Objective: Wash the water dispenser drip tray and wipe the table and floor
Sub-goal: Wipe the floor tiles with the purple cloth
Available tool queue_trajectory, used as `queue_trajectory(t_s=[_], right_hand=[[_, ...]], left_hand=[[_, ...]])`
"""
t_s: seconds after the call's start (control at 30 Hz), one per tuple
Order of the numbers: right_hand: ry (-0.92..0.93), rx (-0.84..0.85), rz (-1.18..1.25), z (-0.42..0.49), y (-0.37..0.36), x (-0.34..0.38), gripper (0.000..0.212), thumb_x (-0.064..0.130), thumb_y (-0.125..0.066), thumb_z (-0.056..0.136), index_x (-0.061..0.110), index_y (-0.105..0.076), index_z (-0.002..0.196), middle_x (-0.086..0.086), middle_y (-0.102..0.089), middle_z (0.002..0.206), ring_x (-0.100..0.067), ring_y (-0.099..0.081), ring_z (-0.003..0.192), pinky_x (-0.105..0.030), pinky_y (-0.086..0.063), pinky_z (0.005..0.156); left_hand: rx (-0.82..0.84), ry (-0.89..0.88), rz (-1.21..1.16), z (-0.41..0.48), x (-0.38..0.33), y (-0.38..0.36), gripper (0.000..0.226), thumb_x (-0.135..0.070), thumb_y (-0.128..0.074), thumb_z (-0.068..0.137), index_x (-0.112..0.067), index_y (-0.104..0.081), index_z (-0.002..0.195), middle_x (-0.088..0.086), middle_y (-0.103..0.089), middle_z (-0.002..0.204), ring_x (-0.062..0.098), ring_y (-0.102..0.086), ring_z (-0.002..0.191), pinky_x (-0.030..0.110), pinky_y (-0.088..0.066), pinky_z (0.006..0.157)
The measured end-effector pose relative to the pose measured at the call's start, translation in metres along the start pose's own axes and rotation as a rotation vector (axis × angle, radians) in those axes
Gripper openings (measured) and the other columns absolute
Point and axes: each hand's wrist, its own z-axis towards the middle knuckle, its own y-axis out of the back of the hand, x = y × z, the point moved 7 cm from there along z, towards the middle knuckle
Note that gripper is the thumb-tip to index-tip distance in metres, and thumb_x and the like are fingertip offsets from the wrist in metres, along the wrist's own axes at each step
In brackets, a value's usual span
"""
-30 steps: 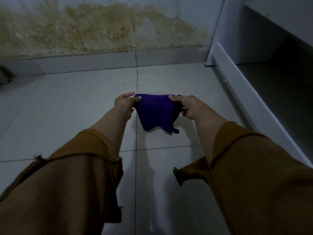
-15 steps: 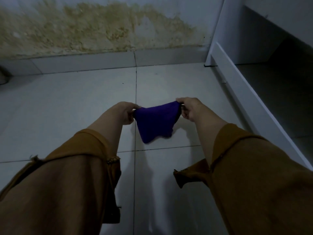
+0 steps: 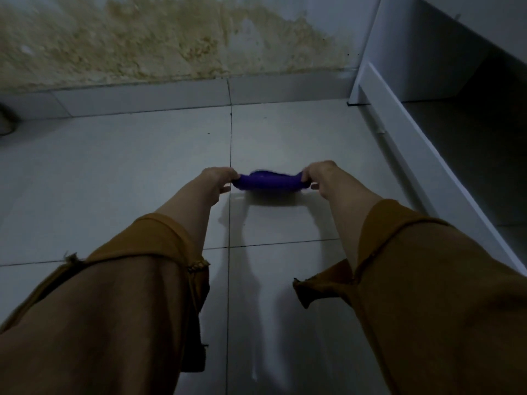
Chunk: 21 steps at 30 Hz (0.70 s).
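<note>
A second ago the cloth [image 3: 269, 182] hung down in a loose flap. Now it is a flat, thin strip and looks blurry. The left hand [image 3: 218, 178] and right hand [image 3: 318, 173] have reached down closer to the floor [image 3: 114, 172]. The cloth's shadow now lies right under it on the floor.

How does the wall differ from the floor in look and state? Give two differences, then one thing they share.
The wall is blotched with rough yellow-brown staining; the floor is plain pale grey. The floor is split into tiles by dark joint lines; the stained wall shows none. Both are pale where clean.
</note>
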Motion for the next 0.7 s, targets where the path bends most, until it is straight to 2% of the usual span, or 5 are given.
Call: queue_trajectory(t_s=[0.13,0.33,0.5,0.6,0.7], right_hand=[[-0.151,0.092,-0.196,-0.001,-0.006,-0.021,0.019,-0.001,-0.049,0.092,0.001,-0.052,0.111,-0.015,-0.059,0.113,-0.021,-0.054,0.113,-0.03,-0.042,0.105],[-0.172,0.088,-0.115,0.002,-0.008,-0.027,0.014,0.0,-0.046,0.092,0.005,-0.05,0.08,-0.01,-0.05,0.082,-0.018,-0.047,0.065,-0.023,-0.043,0.056],[-0.037,0.049,0.012,0.011,-0.012,-0.022,0.031,0.002,-0.055,0.09,0.009,-0.049,0.12,-0.008,-0.051,0.092,-0.018,-0.044,0.065,-0.019,-0.039,0.037],[0.097,0.075,-0.212,0.018,-0.023,-0.021,0.045,0.003,-0.052,0.091,0.002,-0.044,0.135,-0.014,-0.053,0.127,-0.027,-0.056,0.104,-0.025,-0.054,0.081],[0.344,0.125,-0.7,0.022,-0.049,-0.025,0.052,0.015,-0.048,0.094,0.01,-0.034,0.144,-0.012,-0.033,0.149,-0.029,-0.035,0.134,-0.04,-0.032,0.111]], left_hand=[[-0.009,0.089,0.132,0.005,0.025,0.001,0.036,-0.01,-0.058,0.091,-0.002,-0.052,0.126,0.007,-0.057,0.131,0.018,-0.051,0.121,0.024,-0.035,0.076],[0.001,-0.096,0.19,0.022,0.018,-0.002,0.037,-0.008,-0.056,0.092,-0.004,-0.051,0.129,0.014,-0.053,0.134,0.026,-0.052,0.118,0.028,-0.038,0.087],[0.027,-0.21,0.366,0.039,0.026,-0.016,0.046,-0.016,-0.055,0.093,-0.017,-0.041,0.137,0.017,-0.042,0.141,0.032,-0.038,0.129,0.032,-0.034,0.102],[-0.096,-0.342,0.813,0.04,0.033,-0.026,0.043,-0.026,-0.051,0.094,-0.023,-0.042,0.136,0.013,-0.049,0.135,0.031,-0.036,0.129,0.041,-0.034,0.101],[-0.06,-0.556,0.979,0.04,0.037,-0.052,0.044,-0.026,-0.046,0.096,-0.02,-0.041,0.139,0.009,-0.037,0.148,0.029,-0.028,0.139,0.048,-0.029,0.109]])
